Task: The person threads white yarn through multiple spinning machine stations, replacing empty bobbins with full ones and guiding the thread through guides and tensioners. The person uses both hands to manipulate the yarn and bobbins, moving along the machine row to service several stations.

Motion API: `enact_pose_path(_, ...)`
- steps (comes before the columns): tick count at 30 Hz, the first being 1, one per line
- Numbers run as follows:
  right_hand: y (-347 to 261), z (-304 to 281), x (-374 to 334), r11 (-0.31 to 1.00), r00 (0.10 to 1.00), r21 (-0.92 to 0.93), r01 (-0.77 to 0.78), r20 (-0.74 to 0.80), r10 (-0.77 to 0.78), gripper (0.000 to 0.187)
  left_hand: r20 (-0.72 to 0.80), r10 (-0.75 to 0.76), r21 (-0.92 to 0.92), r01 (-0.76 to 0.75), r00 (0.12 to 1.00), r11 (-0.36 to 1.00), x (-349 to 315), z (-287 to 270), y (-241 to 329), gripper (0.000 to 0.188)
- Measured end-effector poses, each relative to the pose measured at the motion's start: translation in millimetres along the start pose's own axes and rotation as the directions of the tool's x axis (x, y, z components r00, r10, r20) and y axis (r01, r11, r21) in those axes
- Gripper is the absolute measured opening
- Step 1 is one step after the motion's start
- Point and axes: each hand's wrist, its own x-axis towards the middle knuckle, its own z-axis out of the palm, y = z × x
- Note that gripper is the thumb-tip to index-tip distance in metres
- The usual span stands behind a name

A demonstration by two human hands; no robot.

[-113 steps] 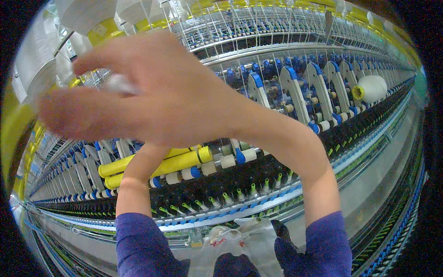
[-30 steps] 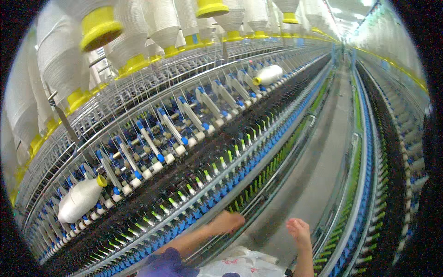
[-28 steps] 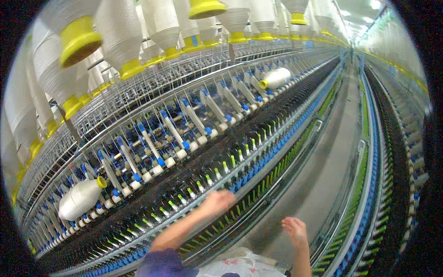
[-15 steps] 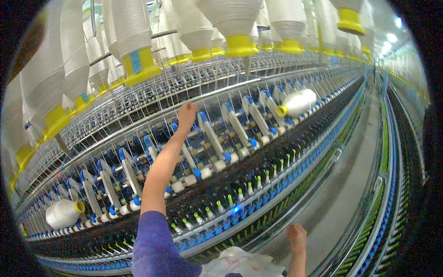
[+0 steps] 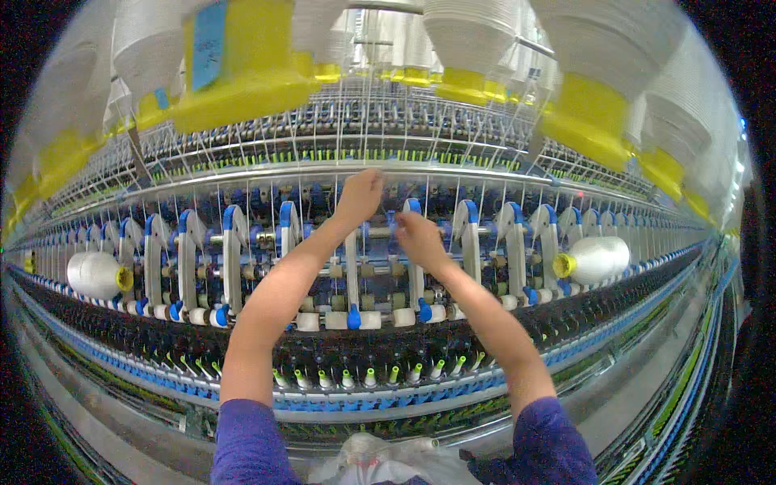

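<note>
Two bare hands reach over the spinning frame in front of me, close together at its middle. The left hand [image 5: 361,196] is the higher one, fingers curled in, just below the long metal rail [image 5: 283,170]. The right hand [image 5: 419,240] sits lower, beside the blue cap [image 5: 413,205] of one of the pale arms; I can't tell whether it touches. Both grips look narrow, fingertips drawn together, but from here I can't say whether either pinches anything. The fine threads [image 5: 482,202] hang down from above all around them, to the rollers behind those arms.

I'd judge the step in hand to be fingertip work at one position among the threads. Whatever move comes from this pose calls for a light, exact touch, with both hands clear of the neighbouring strands and of each other.

Two white bobbins lie on the frame well apart from the hands, one on the left [image 5: 93,275], the other on the right [image 5: 598,260]. Green-tipped spindles [image 5: 370,377] stand in a row below the white rollers [image 5: 369,320].
</note>
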Motion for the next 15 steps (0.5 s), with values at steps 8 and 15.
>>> enact_pose_path(8,52.3,107.1,43.2,0.682,0.823,-0.551,0.48,0.552,-0.133,0.024,-0.047,-0.023,-0.24,0.011,0.999,0.971,-38.6,1.3,-15.3,0.02)
enact_pose_path(15,14.0,28.3,92.7,0.908,0.974,-0.357,0.22,0.028,-0.225,0.029,-0.444,0.476,0.0,-0.531,0.759,0.848,36.1,-53.3,63.3,0.02)
